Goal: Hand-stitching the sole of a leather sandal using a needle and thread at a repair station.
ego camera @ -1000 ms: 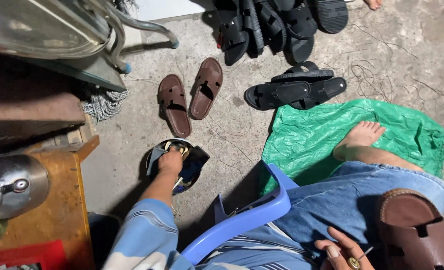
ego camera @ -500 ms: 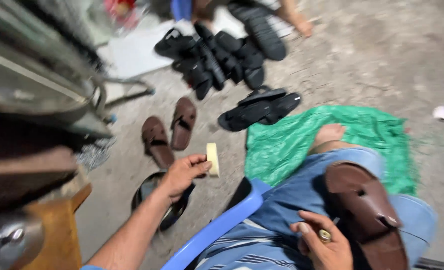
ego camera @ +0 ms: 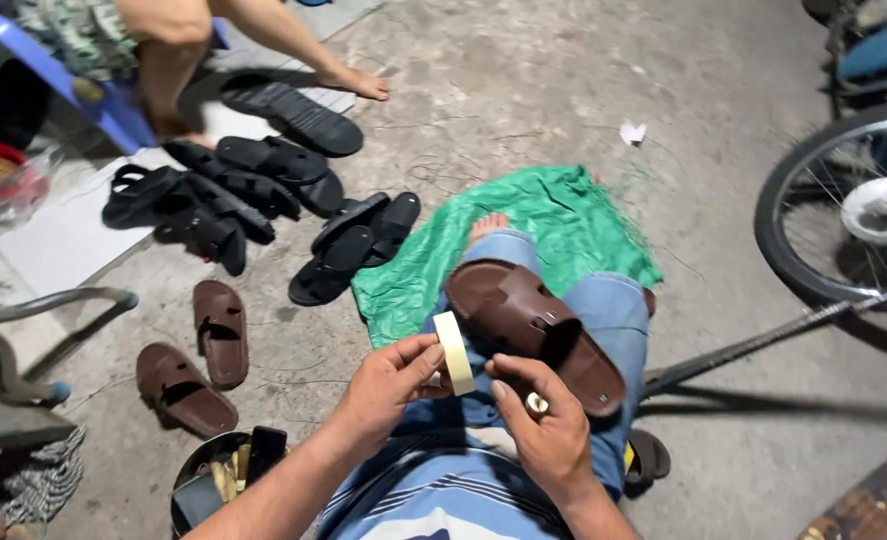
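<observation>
Left hand (ego camera: 388, 385): thumb and forefinger pinched on the lower part of a small pale yellow flat strip (ego camera: 454, 352), kept upright just in front of the lap, so that its face is turned toward the viewer.

Right hand (ego camera: 545, 432): fingers curled loosely inward, a ring on one finger, fingertips beside the foot of the strip and close to the heel end of the sandal; no firm grasp on anything to be made out.

Brown leather slide sandal with cut-out strap (ego camera: 533, 332): laid sole down along the right thigh on blue denim (ego camera: 618, 305), toe pointing away, probably so as to rest steady within reach of both hands.

Green plastic sheet (ego camera: 543, 225): spread on the concrete floor under the bare foot (ego camera: 486, 226), apparently as a ground cover.

Pair of matching brown sandals (ego camera: 203, 355): on the floor to the left, apart from the lap.

Heap of black sandals (ego camera: 253, 205): farther off, near another person's bare foot (ego camera: 358, 82) and a blue plastic chair (ego camera: 73, 85).

Dark round tin (ego camera: 213, 485): at the left knee, holding small tools, near the left forearm.

Bicycle wheel (ego camera: 843, 205): at the right edge, well apart.
</observation>
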